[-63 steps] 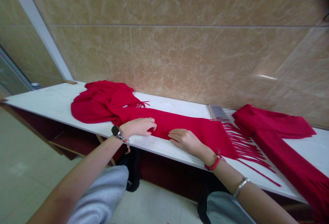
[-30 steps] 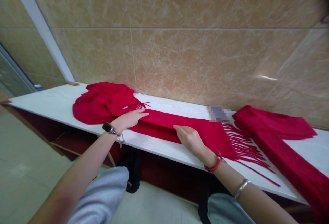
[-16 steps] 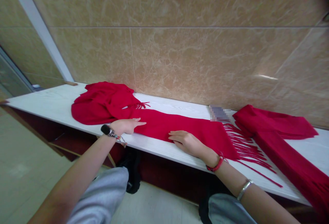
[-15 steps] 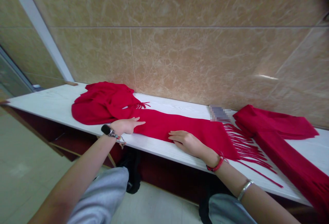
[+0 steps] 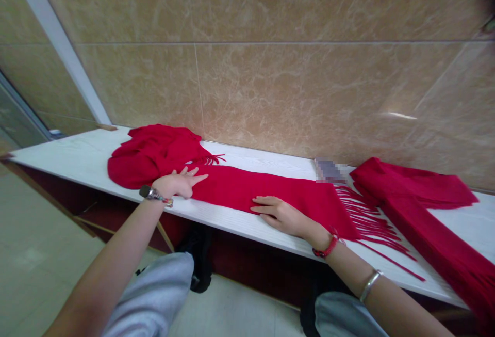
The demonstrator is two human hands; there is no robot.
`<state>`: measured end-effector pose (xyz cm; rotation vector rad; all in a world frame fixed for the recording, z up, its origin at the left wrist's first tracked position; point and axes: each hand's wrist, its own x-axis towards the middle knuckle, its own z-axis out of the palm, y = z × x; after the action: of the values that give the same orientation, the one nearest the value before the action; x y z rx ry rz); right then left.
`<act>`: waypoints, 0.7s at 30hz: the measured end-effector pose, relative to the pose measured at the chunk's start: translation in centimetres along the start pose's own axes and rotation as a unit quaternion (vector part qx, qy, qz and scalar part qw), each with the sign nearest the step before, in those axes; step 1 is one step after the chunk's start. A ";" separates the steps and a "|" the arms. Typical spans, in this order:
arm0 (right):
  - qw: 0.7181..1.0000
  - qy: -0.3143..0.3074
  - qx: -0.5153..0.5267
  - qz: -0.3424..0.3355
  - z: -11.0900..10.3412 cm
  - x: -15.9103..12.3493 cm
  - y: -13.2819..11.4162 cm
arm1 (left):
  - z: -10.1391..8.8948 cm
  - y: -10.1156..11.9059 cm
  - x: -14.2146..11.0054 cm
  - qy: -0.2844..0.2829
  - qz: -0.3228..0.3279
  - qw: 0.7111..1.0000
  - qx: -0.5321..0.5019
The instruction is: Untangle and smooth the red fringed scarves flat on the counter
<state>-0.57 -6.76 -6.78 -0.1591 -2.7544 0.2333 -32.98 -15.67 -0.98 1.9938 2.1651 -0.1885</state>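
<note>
A red fringed scarf (image 5: 235, 185) lies with a flat stretch along the white shelf top, its fringe spread toward the right. The scarf's left part is a loose, rumpled heap, with a few tassels showing at the back. My left hand (image 5: 180, 182) rests where the flat stretch meets the heap, fingers spread. Farther right, my right hand (image 5: 280, 214) lies on the near edge of the flat stretch, fingers extended. Neither hand grips the cloth.
A second red scarf (image 5: 413, 218) lies folded at the right, one end hanging over the shelf's front edge. A blurred grey item (image 5: 330, 171) sits by the tiled wall (image 5: 270, 94). The white shelf (image 5: 62, 156) has open compartments below.
My left hand has slid left along the scarf toward the heap, its fingers spreading wider. My right hand has stayed nearly in place.
</note>
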 end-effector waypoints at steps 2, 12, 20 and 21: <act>1.000 0.006 -0.004 0.002 0.1 0.0 0.0 | -1.0 3.2 0.1 -0.053 0.063 0.997 0.010; 1.000 0.016 0.008 0.016 -0.1 0.1 -0.4 | 3.0 12.9 3.5 0.018 0.122 0.992 -0.023; 0.997 0.010 0.057 0.048 -0.3 0.1 -0.5 | 2.8 8.2 4.5 0.020 -0.048 0.997 -0.054; 0.997 0.010 0.059 0.048 -0.2 0.1 -0.4 | 2.9 7.6 4.6 0.031 -0.076 0.995 -0.055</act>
<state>-0.63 -7.13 -6.43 -0.2603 -2.7072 0.4170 -25.57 -11.17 -4.55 1.8014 2.3125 -0.0271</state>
